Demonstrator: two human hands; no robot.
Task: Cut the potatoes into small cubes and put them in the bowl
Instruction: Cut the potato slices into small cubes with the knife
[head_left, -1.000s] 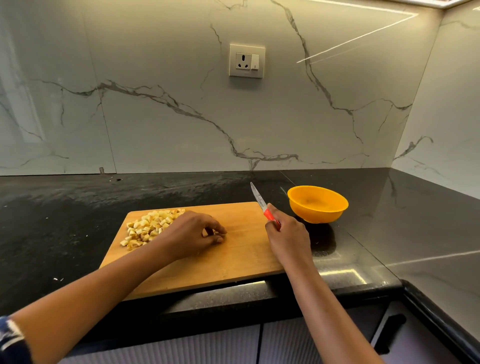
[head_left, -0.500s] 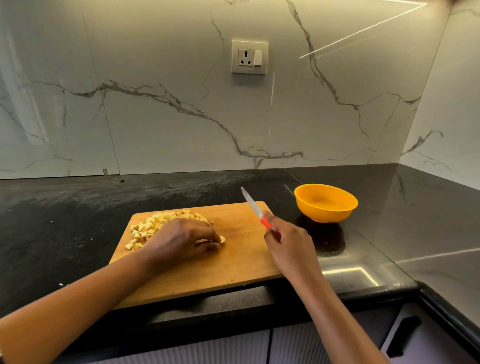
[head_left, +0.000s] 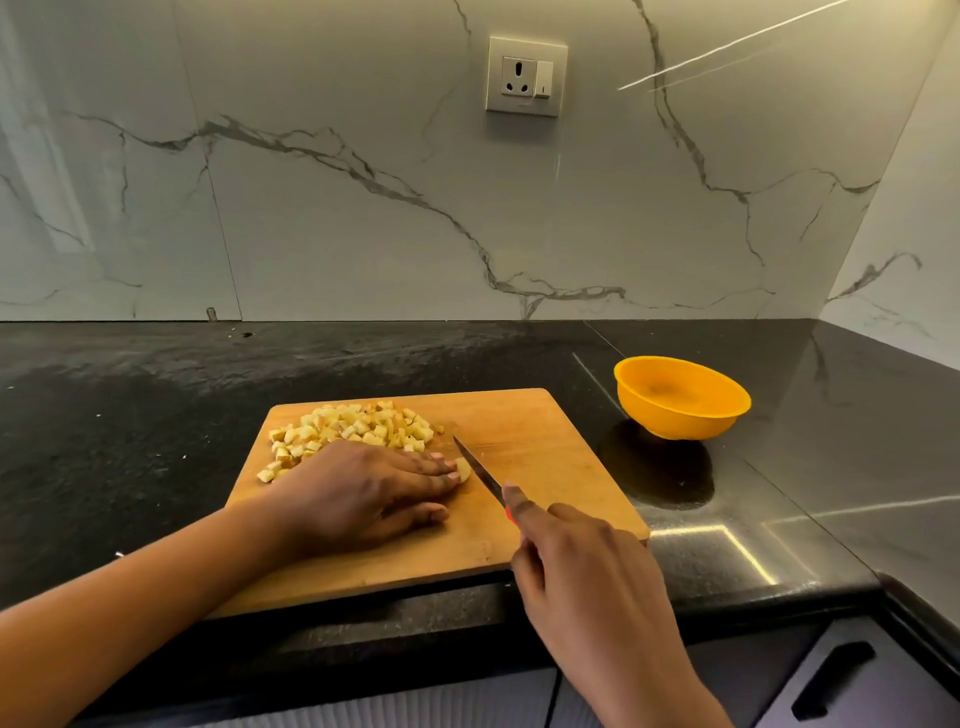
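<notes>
Left hand (head_left: 363, 493) lies palm down on the wooden cutting board (head_left: 535, 431), fingers stretched nearly straight, grip not curled, fingertips pressing on a small potato piece (head_left: 463, 467) that pokes out just past them. Right hand (head_left: 587, 571) has its grip closed around the knife (head_left: 478, 470), index finger laid along the top; only a sliver of the red handle shows beside that finger. The blade slants up and left, its edge right beside the potato piece and the left fingertips; whether it touches the piece or the board cannot be told. Pile of potato cubes (head_left: 358, 426) sits on the far left part of the board, just behind the left hand, with a few loose cubes at the board's left edge. Orange bowl (head_left: 675, 421) stands upright on the black counter (head_left: 130, 415), to the right of the board's far corner, apart from it, no cubes seen in it. Board sits at the counter's front edge. Behind is a white marble wall (head_left: 311, 234) with grey veins and a power socket (head_left: 524, 76) with a switch. A dark cabinet handle (head_left: 831, 675) shows at lower right under the counter.
</notes>
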